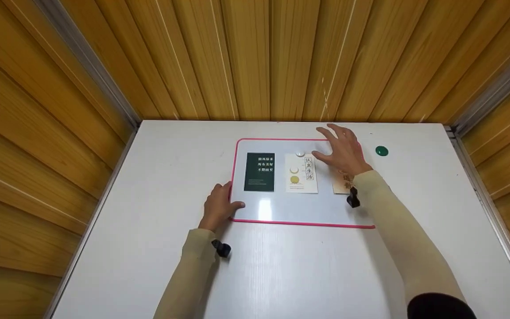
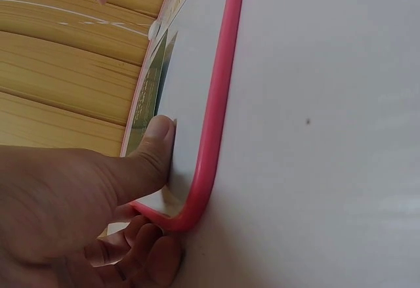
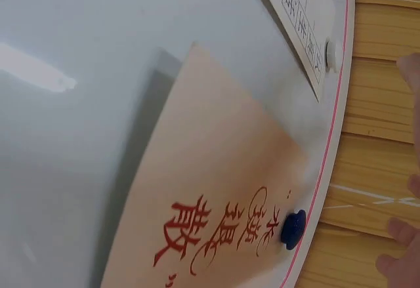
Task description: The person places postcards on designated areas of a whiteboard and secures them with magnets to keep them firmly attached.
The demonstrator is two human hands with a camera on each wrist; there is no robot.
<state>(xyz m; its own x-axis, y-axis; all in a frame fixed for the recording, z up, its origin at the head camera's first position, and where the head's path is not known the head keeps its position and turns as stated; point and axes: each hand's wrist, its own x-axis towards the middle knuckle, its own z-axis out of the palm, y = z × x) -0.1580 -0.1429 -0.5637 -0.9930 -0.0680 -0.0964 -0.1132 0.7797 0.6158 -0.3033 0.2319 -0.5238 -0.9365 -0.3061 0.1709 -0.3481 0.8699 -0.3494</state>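
A whiteboard (image 1: 308, 208) with a pink rim lies on the white table. My left hand (image 1: 218, 204) grips its lower left edge, thumb on the face and fingers curled at the rim. Three cards lie on the board: a dark green card (image 1: 259, 175), a white card (image 1: 299, 181) and a peach card (image 3: 197, 137) with red characters. On the white card's top edge sits a white magnet (image 1: 300, 153); a blue magnet (image 3: 293, 229) is at the top of the peach one. Spread fingers of my right hand (image 1: 342, 150) hover above the board's upper right, holding nothing and partly hiding the peach card.
A green round magnet (image 1: 382, 151) lies on the table (image 1: 423, 190), right of the board. Wood-patterned panels (image 1: 290, 62) stand behind the table and along both sides.
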